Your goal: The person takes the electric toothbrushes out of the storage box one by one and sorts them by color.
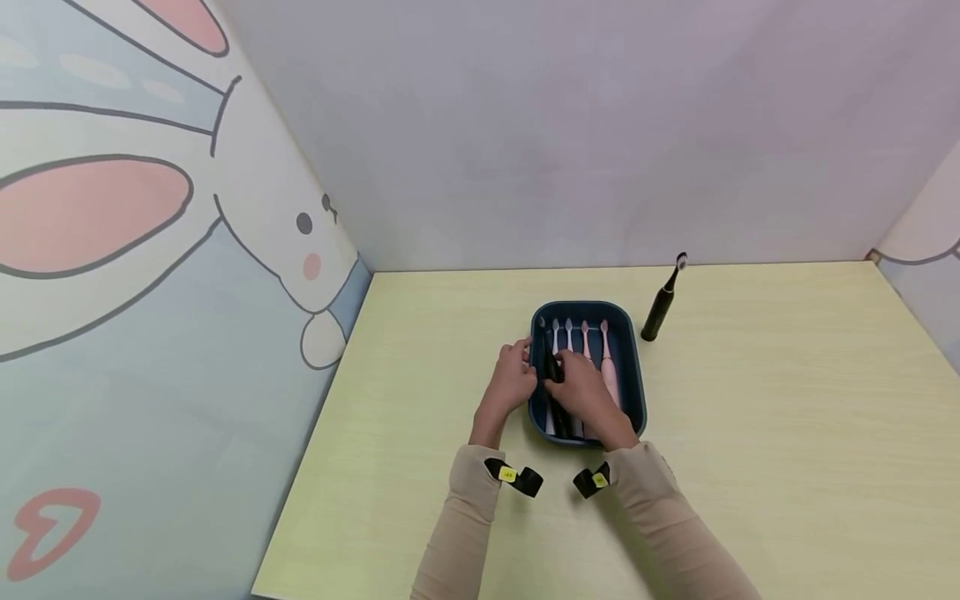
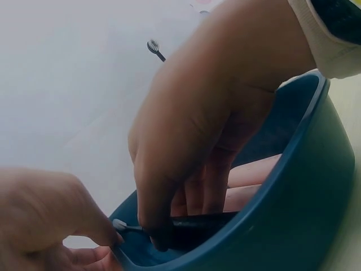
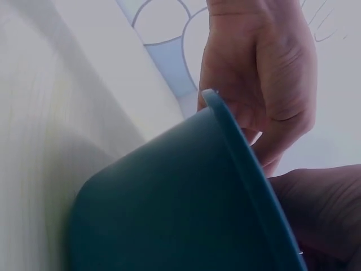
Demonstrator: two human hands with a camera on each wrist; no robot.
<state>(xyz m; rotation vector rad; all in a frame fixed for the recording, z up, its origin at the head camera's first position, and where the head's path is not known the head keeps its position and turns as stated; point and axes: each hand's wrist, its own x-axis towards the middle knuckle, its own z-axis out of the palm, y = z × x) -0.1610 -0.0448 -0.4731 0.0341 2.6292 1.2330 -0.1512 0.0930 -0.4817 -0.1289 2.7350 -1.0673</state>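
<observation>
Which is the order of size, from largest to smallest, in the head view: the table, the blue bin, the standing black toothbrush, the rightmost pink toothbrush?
1. Table
2. Blue bin
Unranked: standing black toothbrush and rightmost pink toothbrush look alike; the right hand and wrist may hide part of the pink one.

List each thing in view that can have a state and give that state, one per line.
Bin: upright, open
Standing toothbrush: upright, outside bin
Held toothbrush: black, inside bin
Pink toothbrushes: lying in bin
White toothbrushes: lying in bin
Left hand: gripping bin's rim
Right hand: gripping held toothbrush
</observation>
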